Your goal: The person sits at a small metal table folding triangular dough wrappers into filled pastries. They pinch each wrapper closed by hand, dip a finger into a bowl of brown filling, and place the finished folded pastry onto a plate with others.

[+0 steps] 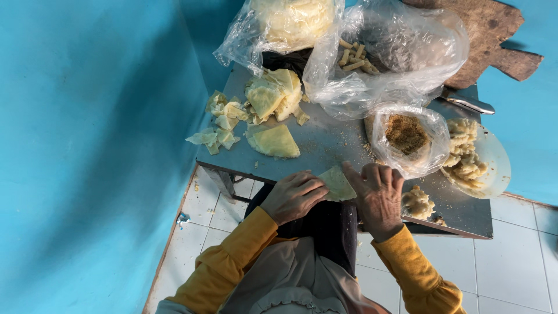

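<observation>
Wrapper x1 btwn left hand, right hand, bags x3

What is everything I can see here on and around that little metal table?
Metal table: one, grey, against the blue wall.
Folded wrapper: one, pale yellow, at the near table edge, under both hands.
Loose wrapper pieces: a pile, pale yellow-green, far left of the table.
Clear bags: several; one at the back holds a pale stack, another holds short beige sticks.
Bag of crumbs: one, brown, right of centre.
Plate: one, white, on the right, bearing lumpy pale filling.
Filling lump: one, pale, by the right hand.
Wooden board: one, brown, top right.
Floor tiles: white.
Left hand: on the wrapper, yellow sleeve.
Right hand: fingers pressing the wrapper.
</observation>
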`<control>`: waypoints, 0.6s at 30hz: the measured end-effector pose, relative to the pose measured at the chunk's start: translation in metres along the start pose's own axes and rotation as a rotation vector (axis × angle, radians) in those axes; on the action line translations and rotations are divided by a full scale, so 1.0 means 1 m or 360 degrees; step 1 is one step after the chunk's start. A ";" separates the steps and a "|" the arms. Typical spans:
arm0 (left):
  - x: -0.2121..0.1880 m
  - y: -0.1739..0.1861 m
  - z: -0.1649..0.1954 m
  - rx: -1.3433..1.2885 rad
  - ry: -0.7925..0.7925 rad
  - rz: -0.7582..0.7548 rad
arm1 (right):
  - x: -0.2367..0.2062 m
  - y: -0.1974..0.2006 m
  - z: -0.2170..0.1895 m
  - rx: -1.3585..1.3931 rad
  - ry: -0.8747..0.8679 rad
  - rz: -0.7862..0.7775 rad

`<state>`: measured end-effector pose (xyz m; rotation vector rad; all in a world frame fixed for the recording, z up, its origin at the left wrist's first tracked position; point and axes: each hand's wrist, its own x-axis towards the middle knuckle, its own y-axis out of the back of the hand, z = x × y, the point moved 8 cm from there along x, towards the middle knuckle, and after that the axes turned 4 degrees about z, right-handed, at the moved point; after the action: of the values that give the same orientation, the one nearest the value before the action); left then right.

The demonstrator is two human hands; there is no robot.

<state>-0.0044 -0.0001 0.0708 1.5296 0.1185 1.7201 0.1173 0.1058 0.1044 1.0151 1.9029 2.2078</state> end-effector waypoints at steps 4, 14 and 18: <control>0.000 0.001 -0.002 -0.0008 0.0018 0.0014 | -0.005 0.000 -0.013 -0.0005 -0.0029 -0.0040; -0.001 0.000 -0.002 0.0010 0.0004 0.0012 | 0.015 -0.007 -0.017 0.0200 0.0023 -0.0055; 0.000 0.001 -0.007 -0.0098 0.0031 0.0035 | 0.033 0.008 0.008 -0.0040 -0.0021 0.0114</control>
<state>-0.0107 0.0022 0.0690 1.4746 0.0582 1.7408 0.0986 0.1254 0.1259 1.1076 1.8572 2.2508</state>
